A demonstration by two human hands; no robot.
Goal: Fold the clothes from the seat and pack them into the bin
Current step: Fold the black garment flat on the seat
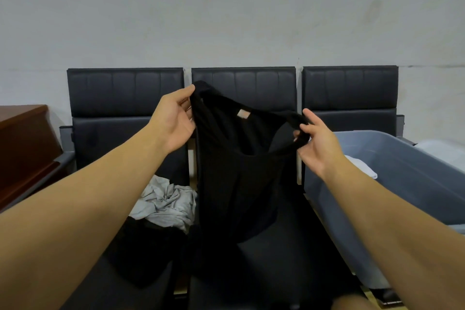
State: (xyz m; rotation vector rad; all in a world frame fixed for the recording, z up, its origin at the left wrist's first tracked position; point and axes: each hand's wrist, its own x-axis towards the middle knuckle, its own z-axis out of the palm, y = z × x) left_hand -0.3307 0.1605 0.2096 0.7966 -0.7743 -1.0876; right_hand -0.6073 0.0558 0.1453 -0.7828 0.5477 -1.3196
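While both arms reach out, the left hand (173, 118) and right hand (315, 143) each pinch a shoulder strap of the black top (236, 173), which hangs down between them over the seat (289, 259), beside the bin (407, 173).

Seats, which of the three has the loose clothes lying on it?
The left seat: a crumpled grey garment lies on its cushion. The middle seat sits behind the held black top; the right one holds the bin.

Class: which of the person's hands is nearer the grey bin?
Right. The right hand grips the black top just beside the grey bin; the left hand holds its far strap.
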